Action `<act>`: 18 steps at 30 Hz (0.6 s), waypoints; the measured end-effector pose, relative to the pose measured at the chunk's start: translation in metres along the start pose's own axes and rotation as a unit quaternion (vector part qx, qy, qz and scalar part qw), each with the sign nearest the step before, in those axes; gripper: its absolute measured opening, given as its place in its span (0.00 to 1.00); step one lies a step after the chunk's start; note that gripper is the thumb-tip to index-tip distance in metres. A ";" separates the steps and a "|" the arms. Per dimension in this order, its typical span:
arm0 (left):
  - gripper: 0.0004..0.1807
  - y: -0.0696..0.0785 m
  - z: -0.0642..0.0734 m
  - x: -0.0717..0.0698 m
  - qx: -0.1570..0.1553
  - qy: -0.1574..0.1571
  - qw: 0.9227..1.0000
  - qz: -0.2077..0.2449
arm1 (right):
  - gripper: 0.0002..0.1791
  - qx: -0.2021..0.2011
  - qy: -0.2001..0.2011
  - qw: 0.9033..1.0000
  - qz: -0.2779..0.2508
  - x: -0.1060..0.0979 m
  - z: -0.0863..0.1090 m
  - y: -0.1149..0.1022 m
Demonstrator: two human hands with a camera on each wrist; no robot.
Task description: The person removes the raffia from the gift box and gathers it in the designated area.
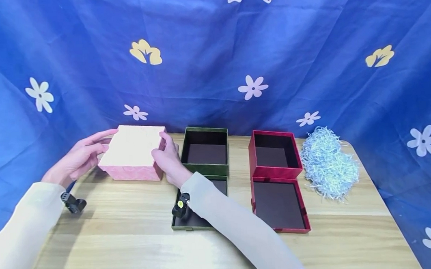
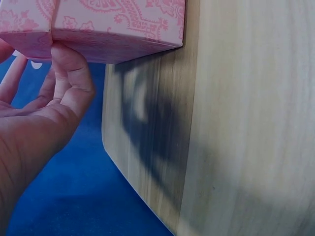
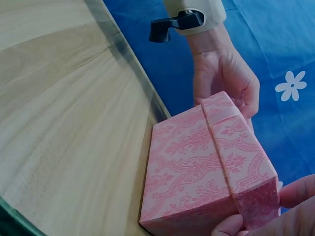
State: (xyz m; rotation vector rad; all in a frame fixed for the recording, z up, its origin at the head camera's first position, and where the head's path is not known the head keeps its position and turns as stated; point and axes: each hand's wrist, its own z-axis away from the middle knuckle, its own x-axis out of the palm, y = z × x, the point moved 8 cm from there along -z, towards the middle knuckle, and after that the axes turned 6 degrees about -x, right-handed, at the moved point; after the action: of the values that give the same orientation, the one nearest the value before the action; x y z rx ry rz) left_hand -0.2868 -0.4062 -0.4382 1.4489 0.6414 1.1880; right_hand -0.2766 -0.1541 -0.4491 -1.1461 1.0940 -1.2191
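A pink patterned box point(image 1: 132, 149) with its lid on stands at the back left of the table. My left hand point(image 1: 79, 160) holds its left side. In the left wrist view the left thumb point(image 2: 71, 73) presses near the seam under the lid. At the box's right side is my right hand point(image 1: 171, 161), its thumb and fingers spread along that face. The right wrist view shows the right fingertips point(image 3: 229, 226) at the seam between lid and base. Parts of the left fingers are hidden behind the box.
Right of the pink box stands an uncovered green box point(image 1: 204, 168), its lid point(image 1: 195, 228) lying in front, under my right forearm. Farther right are an uncovered red box point(image 1: 277, 172) and its lid point(image 1: 281, 206). A heap of light-blue shredded paper point(image 1: 328, 165) lies near the table's right edge.
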 end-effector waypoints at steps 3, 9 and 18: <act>0.32 -0.001 0.001 0.001 0.004 0.004 1.000 0.005 | 0.41 -0.008 -0.001 1.000 0.006 0.001 -0.002 0.003; 0.32 -0.003 0.006 0.000 0.000 0.008 1.000 -0.015 | 0.41 -0.012 -0.011 1.000 0.007 -0.002 0.006 -0.003; 0.33 0.008 0.008 -0.002 0.019 0.014 1.000 0.001 | 0.41 -0.037 -0.022 0.999 0.005 -0.003 0.008 -0.015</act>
State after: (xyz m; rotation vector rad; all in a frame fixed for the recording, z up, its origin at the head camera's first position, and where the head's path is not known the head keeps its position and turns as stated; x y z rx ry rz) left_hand -0.2821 -0.4129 -0.4308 1.4667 0.6859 1.2055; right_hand -0.2705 -0.1513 -0.4334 -1.2159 1.1189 -1.1487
